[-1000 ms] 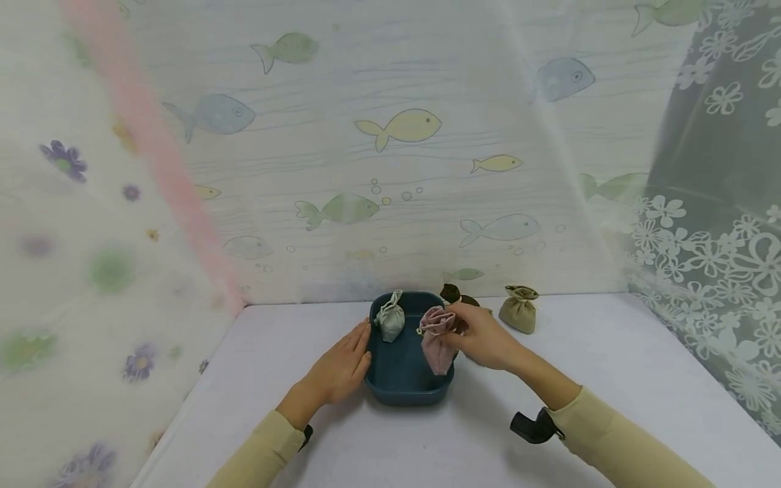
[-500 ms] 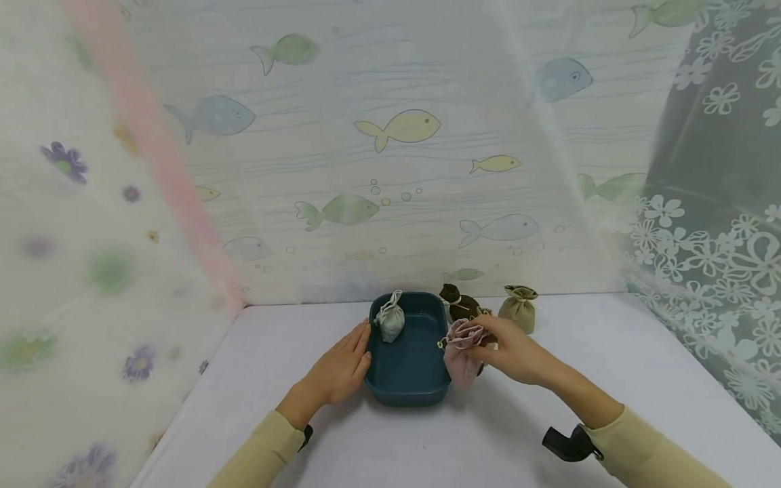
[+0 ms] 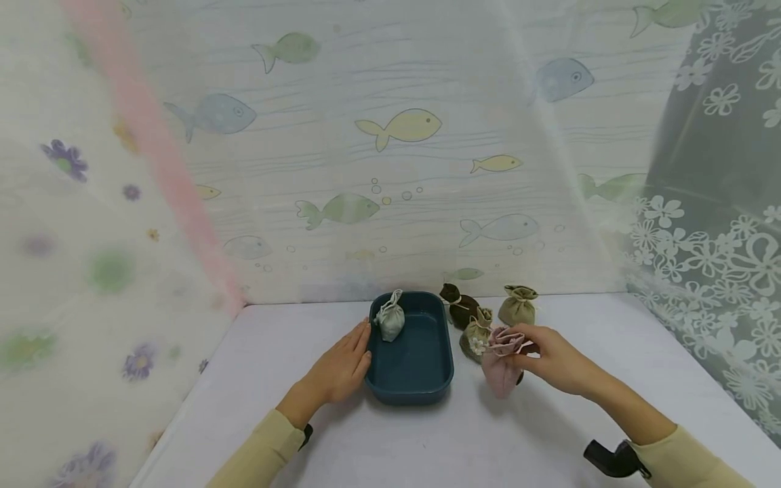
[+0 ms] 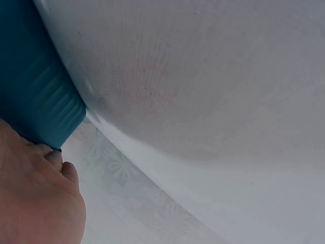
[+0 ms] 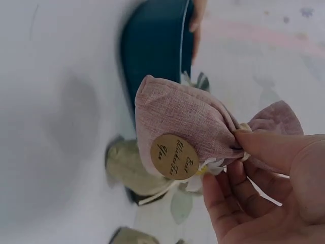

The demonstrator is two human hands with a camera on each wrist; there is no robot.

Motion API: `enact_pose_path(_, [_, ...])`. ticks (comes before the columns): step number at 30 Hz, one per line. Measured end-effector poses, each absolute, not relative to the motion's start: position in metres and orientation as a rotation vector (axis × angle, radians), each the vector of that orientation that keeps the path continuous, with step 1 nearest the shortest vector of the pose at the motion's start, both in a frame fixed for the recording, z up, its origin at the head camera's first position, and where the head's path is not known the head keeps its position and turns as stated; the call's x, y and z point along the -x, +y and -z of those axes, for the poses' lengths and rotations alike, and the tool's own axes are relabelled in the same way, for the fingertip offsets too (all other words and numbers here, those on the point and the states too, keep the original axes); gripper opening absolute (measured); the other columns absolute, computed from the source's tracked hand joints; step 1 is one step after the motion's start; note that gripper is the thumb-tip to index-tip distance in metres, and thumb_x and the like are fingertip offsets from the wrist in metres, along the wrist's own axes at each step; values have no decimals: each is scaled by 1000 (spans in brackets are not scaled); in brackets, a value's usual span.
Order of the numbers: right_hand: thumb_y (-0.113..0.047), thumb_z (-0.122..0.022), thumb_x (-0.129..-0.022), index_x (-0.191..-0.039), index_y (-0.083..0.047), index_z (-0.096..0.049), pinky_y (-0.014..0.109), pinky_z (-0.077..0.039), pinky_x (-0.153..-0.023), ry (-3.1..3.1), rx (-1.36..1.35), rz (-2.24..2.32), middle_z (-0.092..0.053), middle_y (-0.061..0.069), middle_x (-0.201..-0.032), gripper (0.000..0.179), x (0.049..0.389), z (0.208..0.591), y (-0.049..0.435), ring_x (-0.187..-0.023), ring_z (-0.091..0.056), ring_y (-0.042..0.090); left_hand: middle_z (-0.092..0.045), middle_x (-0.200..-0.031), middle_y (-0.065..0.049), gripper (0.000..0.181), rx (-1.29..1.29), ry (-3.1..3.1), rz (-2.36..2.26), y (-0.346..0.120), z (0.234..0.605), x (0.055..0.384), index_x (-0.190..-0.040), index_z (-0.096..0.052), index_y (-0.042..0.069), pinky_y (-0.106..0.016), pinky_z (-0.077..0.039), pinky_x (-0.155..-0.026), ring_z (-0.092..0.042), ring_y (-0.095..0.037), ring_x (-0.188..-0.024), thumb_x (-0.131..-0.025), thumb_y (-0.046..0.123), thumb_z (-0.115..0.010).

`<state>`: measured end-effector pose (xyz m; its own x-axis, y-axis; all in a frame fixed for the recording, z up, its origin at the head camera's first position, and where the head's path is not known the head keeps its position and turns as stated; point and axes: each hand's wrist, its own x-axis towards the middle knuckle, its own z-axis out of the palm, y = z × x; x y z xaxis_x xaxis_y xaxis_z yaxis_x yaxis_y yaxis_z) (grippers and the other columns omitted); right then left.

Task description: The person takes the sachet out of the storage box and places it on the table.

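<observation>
Partly hidden: the pink bag (image 3: 502,373) overlaps the nearer olive bag (image 3: 474,337); a dark bit (image 3: 520,379) behind it is too small to identify.
Cut off: the left wrist view catches only part of the dark blue dish (image 3: 409,371) and left hand (image 3: 338,369).
Dish contents: a pale grey-green bag (image 3: 391,324), leaning in the far left corner.
Pink bag: right of the dish, neck pinched between thumb and fingers of the right hand (image 3: 555,359); woven cloth, round tan label (image 5: 174,157).
Left fingers: straight, together, against the dish's left wall.
On the surface (image 3: 427,447): brown bag (image 3: 464,312), farther olive bag (image 3: 518,310), both gathered at the neck.
</observation>
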<state>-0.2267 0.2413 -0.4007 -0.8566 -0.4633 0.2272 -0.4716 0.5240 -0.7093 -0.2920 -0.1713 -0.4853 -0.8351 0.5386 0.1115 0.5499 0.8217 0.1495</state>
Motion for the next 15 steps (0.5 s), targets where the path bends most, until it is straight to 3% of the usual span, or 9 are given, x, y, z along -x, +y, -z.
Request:
enact_pose_path(9, [-3, -69, -95, -131, 7, -63, 33, -58, -84, -2762, -719, -1212, -69, 11, -115, 38, 243, 404, 267, -103, -66, 22, -8, -172, -13, 60, 887, -2930, 293, -172, 483, 292, -163, -12, 0, -47, -21, -126, -12, -28, -158, -114, 30, -29])
enact_pose_path(15, [0, -68, -93, -126, 8, -64, 42, -58, -85, -2769, -654, -1170, -69, 14, -112, 34, 258, 409, 276, -104, -66, 31, -12, -171, -17, 60, 902, -2910, 342, -171, 480, 289, -161, -18, -4, -49, -24, -125, -16, -32, -157, -112, 27, -32])
